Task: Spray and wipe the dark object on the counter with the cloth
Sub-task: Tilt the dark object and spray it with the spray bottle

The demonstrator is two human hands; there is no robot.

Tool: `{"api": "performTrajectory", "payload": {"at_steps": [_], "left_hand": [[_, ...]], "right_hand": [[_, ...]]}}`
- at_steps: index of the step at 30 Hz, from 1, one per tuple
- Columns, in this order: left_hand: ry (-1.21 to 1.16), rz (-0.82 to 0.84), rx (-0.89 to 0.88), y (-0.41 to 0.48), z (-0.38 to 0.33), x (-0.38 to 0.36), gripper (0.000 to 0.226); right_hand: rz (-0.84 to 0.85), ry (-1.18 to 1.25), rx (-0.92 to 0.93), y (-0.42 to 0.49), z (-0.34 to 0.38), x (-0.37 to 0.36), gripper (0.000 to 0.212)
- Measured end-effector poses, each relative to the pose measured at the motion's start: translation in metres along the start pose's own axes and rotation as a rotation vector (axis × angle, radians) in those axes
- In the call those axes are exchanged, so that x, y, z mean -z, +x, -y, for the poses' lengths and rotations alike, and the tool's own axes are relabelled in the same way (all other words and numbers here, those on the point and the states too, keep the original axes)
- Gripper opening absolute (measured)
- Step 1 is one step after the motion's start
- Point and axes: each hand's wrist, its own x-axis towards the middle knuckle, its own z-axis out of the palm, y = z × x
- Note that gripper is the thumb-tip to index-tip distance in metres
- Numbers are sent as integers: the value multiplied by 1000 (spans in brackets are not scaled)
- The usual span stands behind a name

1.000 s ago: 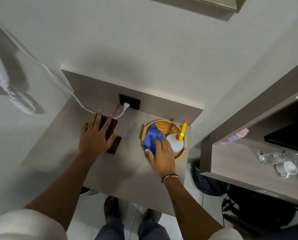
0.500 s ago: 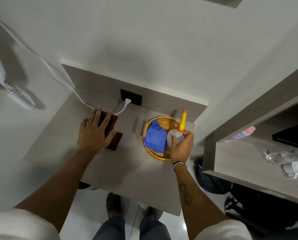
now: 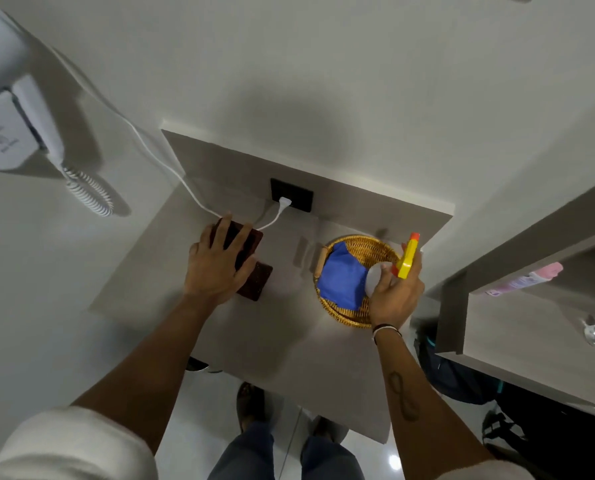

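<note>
Dark object (image 3: 251, 265) lies on the grey counter (image 3: 254, 334), toward its back left part, a brown slab in two stepped pieces; what it is cannot be made out. Left hand (image 3: 216, 265) lies flat on top of it, fingers (image 3: 221, 230) spread and reaching toward the wall, covering most of the upper piece, while the lower right corner shows bare beside the thumb. A white cable (image 3: 171, 171) runs past the fingertips to a plug (image 3: 284, 202) seated in a black socket (image 3: 292, 195) on the counter's raised back panel.

To the right, apart from the slab, sits a round wicker basket (image 3: 365, 245) near the counter's right edge. A blue cloth (image 3: 343, 280) lies folded inside it, on its left half. Right hand (image 3: 394, 297) is over the basket's right side, closed around a white spray bottle (image 3: 375, 277) with a yellow trigger head (image 3: 407, 259) and an orange tip, the nozzle pointing up and away toward the wall. Whether the bottle touches the basket cannot be told. A dark band circles the right wrist.

On the wall at far left hangs a white unit (image 3: 9, 133) with a coiled cord (image 3: 88, 192). At right is a shelf (image 3: 517, 327) carrying a pink item (image 3: 528, 278). Below the counter edge show the person's legs and shoes on a glossy floor.
</note>
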Motion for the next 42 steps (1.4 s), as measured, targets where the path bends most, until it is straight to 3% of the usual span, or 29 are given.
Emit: {"api": "performTrajectory", "payload": {"at_steps": [5,8,13,16,19,28,38,42], "left_hand": [[-102,16,50,8,24,5,71],[-177,10,79,10,36,11,71],[-304,21,99,19,54,18,70],[-346,21,82,22,59,17,69],[-380,22,88,22,63,16,66],[-358,43,56,24,64,17,68],[-368,43,78,26,73,13,65],[-393,110,107,24,68,23,78]], "right_hand": [[67,-70,229,7,20,5,55],[306,78,336,8,40,9,50],[832,421,121,-25,75,-4,45],[1009,538,58,-48,81,-25,46],[1121,445,148,-62,87,-49,43],[1187,140,362,-68,110,-89,41],[1102,88,362,-71,104,-95,40],[1075,123,322,-72,101,-93,43]]}}
